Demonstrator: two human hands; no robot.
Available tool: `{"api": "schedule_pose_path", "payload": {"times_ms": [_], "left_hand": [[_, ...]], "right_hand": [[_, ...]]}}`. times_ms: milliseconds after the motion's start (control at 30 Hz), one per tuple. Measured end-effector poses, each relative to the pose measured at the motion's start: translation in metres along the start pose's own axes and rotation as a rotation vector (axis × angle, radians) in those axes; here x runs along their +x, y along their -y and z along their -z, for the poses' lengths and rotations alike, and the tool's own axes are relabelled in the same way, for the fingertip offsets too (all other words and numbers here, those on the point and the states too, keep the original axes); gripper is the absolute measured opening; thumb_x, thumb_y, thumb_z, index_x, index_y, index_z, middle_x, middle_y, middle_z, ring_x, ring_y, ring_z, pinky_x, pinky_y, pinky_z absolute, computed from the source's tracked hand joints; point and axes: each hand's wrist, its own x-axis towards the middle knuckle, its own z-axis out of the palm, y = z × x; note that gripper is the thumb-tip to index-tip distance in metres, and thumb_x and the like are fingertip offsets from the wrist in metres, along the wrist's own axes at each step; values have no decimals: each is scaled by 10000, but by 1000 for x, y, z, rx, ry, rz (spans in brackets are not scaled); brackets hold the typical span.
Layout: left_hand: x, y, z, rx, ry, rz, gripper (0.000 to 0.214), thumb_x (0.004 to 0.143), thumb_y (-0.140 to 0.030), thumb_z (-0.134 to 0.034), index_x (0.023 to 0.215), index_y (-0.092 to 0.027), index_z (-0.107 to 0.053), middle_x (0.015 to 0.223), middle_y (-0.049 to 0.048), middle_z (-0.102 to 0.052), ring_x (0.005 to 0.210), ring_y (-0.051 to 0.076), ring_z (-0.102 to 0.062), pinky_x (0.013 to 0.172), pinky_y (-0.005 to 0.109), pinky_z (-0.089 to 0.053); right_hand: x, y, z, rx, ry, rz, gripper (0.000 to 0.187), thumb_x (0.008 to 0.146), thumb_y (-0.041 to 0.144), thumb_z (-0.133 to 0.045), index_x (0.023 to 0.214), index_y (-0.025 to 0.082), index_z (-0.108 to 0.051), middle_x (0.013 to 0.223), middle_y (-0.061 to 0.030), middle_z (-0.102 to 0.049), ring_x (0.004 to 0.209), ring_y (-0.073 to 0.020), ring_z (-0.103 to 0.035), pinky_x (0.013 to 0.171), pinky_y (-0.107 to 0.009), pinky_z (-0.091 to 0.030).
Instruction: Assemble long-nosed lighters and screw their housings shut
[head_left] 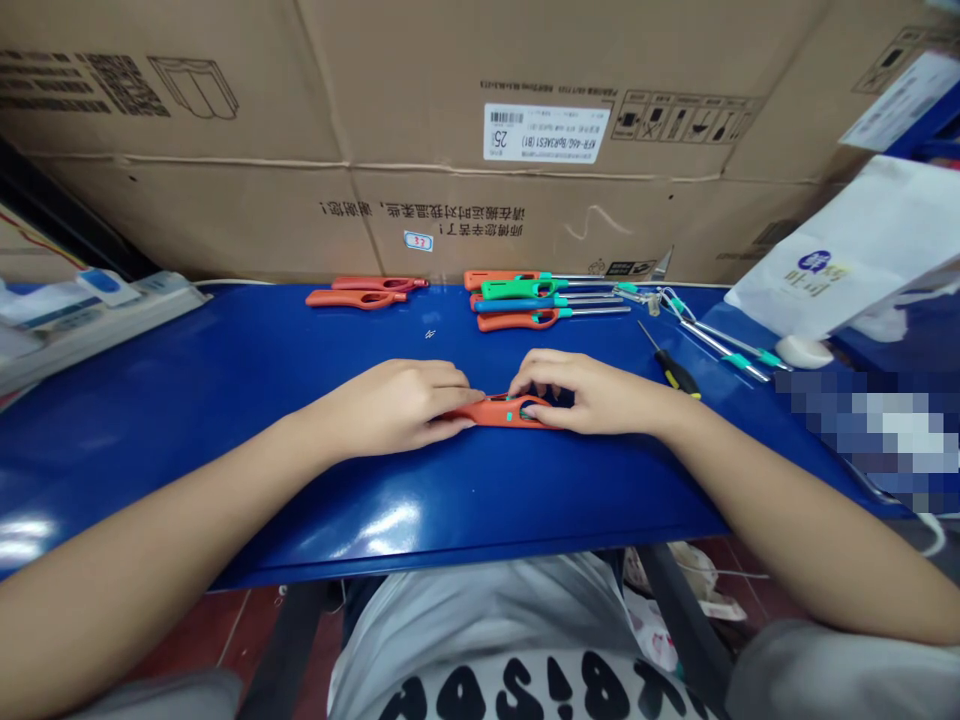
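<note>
An orange lighter handle (491, 413) with a small teal piece on its side lies low over the blue table, between my two hands. My left hand (401, 405) is closed on its left end, thumb and fingers pinching it. At the other end, my right hand (574, 390) has its fingers curled over the top edge and its thumb at the trigger opening. No metal tube shows on this handle; its right tip is partly hidden by my right hand.
Behind lie several assembled long lighters (517, 320) and two orange-red handle shells (356, 299). Metal tubes with teal ends (724, 345) and a black-and-yellow screwdriver (679, 378) are on the right. A cardboard box (420, 120) walls the back; a power strip (97, 325) sits left.
</note>
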Motion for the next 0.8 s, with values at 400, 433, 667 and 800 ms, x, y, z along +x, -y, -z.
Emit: {"api": "schedule_pose_path", "payload": {"times_ms": [400, 433, 667, 800], "left_hand": [[3, -2, -3, 12, 30, 27, 304, 957, -359, -619, 1185, -173, -699, 1057, 98, -712, 961, 231, -657, 829, 321, -526], [3, -2, -3, 24, 29, 24, 299, 955, -352, -621, 1181, -174, -701, 1058, 100, -708, 959, 232, -655, 826, 321, -525], [1, 2, 0, 18, -35, 12, 339, 973, -348, -598, 1236, -149, -673, 1046, 106, -716, 949, 224, -662, 823, 313, -522], [-1, 11, 2, -35, -22, 22, 346, 977, -375, -599, 1231, -154, -679, 1075, 106, -731, 984, 231, -665, 841, 321, -522]], "right_hand": [[1, 0, -1, -56, -51, 18, 128, 958, 237, -576, 1028, 186, -671, 1016, -69, -655, 904, -177, -612, 812, -308, -498], [1, 0, -1, -62, -50, 17, 119, 957, 230, -575, 1005, 181, -672, 1004, -70, -658, 898, -177, -611, 810, -309, -497], [2, 0, -6, -29, -110, -61, 121, 949, 216, -579, 984, 179, -689, 930, -54, -681, 800, -162, -616, 742, -294, -494], [4, 0, -9, -14, -135, -59, 160, 973, 228, -551, 1024, 182, -696, 980, -70, -680, 853, -171, -636, 788, -308, -507]]}}
